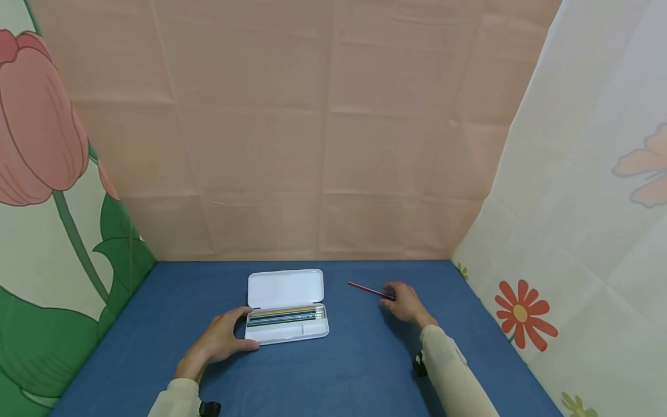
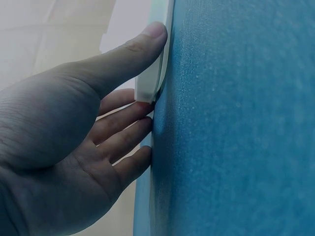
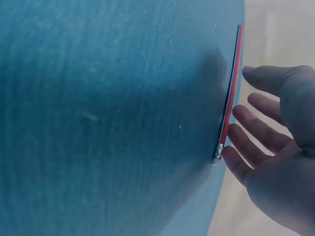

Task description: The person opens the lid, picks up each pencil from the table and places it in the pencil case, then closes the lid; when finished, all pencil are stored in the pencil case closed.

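A white pencil case [image 1: 273, 335] lies on the blue cloth, its lid [image 1: 285, 288] folded back away from me. Several pencils [image 1: 283, 316], yellow and green among them, lie side by side inside it. My left hand [image 1: 221, 336] holds the case's left end, thumb at the near corner and fingers toward the far one; the left wrist view shows the thumb along its side. A red pencil [image 1: 365, 287] rests on the cloth to the right of the case. Over its eraser end is my right hand [image 1: 406, 304], fingers loosely bent and apart from one another, not gripping the pencil.
The blue cloth [image 1: 354, 376] covers the table. A beige sheet [image 1: 323, 145] hangs behind it. Printed curtains with a tulip [image 1: 41, 121] on the left and a red flower [image 1: 521, 314] on the right flank the table.
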